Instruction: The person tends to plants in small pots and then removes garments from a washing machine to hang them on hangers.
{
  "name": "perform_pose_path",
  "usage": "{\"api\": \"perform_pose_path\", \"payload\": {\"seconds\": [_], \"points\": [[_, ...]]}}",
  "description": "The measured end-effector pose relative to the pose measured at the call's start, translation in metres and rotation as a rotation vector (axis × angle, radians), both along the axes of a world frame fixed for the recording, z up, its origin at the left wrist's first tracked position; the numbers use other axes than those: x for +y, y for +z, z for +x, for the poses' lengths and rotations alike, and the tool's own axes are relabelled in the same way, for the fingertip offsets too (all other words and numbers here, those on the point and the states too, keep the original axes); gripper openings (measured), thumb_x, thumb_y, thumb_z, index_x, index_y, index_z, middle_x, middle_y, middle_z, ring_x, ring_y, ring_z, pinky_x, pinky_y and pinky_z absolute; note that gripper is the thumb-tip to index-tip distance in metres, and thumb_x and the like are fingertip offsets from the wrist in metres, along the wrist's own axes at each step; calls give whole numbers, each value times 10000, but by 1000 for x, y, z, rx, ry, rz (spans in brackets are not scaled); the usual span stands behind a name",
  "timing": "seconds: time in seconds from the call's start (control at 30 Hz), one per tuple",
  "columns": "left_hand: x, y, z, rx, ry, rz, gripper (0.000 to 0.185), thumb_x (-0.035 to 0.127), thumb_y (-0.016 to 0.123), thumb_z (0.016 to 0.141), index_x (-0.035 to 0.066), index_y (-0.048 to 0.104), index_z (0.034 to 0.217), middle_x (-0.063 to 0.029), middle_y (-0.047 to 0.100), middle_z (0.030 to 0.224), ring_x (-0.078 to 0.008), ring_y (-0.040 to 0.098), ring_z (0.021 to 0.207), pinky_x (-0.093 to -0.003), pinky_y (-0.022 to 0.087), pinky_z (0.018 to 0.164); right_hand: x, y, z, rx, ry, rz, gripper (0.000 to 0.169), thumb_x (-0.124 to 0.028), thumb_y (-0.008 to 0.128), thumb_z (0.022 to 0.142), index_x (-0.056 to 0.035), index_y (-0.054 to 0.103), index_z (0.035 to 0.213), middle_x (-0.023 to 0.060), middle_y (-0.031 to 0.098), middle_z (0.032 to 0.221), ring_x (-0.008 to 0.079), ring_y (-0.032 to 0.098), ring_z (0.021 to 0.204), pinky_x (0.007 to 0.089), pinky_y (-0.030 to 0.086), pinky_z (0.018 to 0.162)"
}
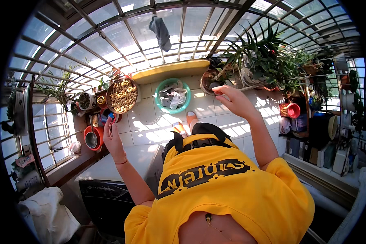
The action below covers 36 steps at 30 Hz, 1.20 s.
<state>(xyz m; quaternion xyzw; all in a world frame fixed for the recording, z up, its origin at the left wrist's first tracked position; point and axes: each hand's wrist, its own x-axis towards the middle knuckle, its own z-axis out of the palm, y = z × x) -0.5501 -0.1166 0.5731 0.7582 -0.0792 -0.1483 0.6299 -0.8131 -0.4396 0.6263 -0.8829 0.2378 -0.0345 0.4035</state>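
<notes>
My left hand [113, 138] is raised at the left, over the edge of a white-topped appliance [131, 158], with a blue item [111, 115] showing just past its fingertips; whether it touches that item I cannot tell. Out to the right, my right hand [231, 99] hangs in the air near a brown plant pot [208, 80], its fingers apart and holding nothing. Between the hands, on the tiled floor beyond my feet, stands a green plastic basin [188, 100] with white and grey cloth items [178, 97] in it. A grey sock [161, 32] hangs from the window bars above.
A round basket of peanuts [122, 95] sits at the left, above a red basin [99, 134] with a metal ladle or pan [91, 139]. Leafy potted plants [262, 61] crowd the right. Boxes [314, 155] line a right-hand shelf. White cloth [50, 213] lies lower left.
</notes>
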Motion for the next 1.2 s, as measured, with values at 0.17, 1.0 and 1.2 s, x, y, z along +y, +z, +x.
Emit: {"api": "perform_pose_path", "payload": {"seconds": [0.17, 1.0, 1.2], "points": [[-87, -7, -15, 23, -375, -44, 354, 125, 502, 936, -25, 494, 1256, -98, 561, 1200, -144, 541, 1069, -253, 432, 898, 17, 9, -55, -9, -176, 9, 282, -213, 521, 899, -48, 567, 1124, 115, 594, 1032, 290, 573, 957, 362, 456, 833], [-393, 16, -364, -41, -1280, -3, 255, 85, 540, 898, 4, 581, 1137, -72, 594, 1128, -154, 538, 1053, -269, 397, 917, -92, 5, -408, 96, -743, -40, 300, -209, 525, 896, -61, 562, 1155, 98, 597, 1077, 257, 577, 975, 342, 455, 845], [-467, 14, -451, -78, -1491, -17, 257, 91, 558, 891, 12, 582, 1134, -86, 601, 1109, -178, 547, 1046, -280, 396, 922, -114, 11, -480, 78, -917, 73, 299, -225, 517, 892, -72, 560, 1146, 111, 591, 1066, 271, 569, 988, 351, 446, 858]]}}
